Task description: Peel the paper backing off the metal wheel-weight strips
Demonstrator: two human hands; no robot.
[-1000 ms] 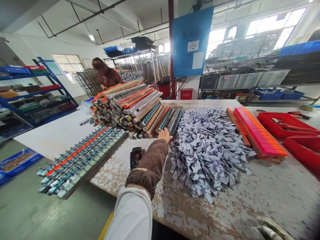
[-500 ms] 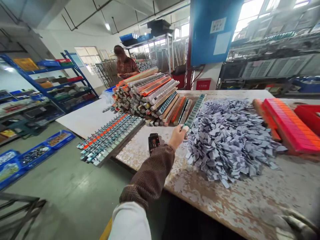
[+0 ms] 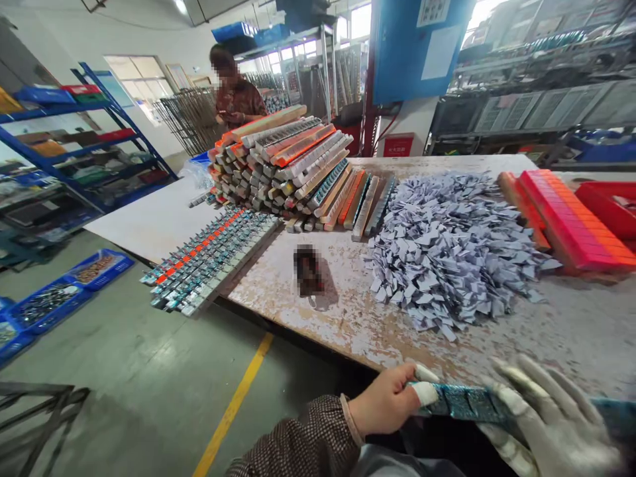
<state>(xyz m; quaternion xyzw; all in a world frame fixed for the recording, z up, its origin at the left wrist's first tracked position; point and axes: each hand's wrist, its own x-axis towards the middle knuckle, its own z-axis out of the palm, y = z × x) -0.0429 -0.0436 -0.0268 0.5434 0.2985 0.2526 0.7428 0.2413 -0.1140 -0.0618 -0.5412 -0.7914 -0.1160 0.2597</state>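
A long bar (image 3: pixel 472 402) with a glittery teal face split into short segments lies across in front of me, at the table's front edge. My left hand (image 3: pixel 390 401), with white covers on its fingertips, pinches its left end. My right hand (image 3: pixel 556 417), in a pale glove and blurred by motion, is around the bar farther right; some fingers stretch up over it, and the bar shows again beyond the hand. Behind both hands spreads a large heap of small grey-white pieces (image 3: pixel 447 258).
Many similar bars (image 3: pixel 278 172) are stacked on the table. Left of them, a panel of studded strips (image 3: pixel 209 258) overhangs the edge. A small dark blurred object (image 3: pixel 308 270), pink-orange blocks (image 3: pixel 576 218) and a red bin (image 3: pixel 611 205) lie around. Another person (image 3: pixel 238 93) stands behind the stack.
My left hand has brought the teal bar from the row beside the stack to the table's front edge. My right hand has come in from the lower right onto the bar.
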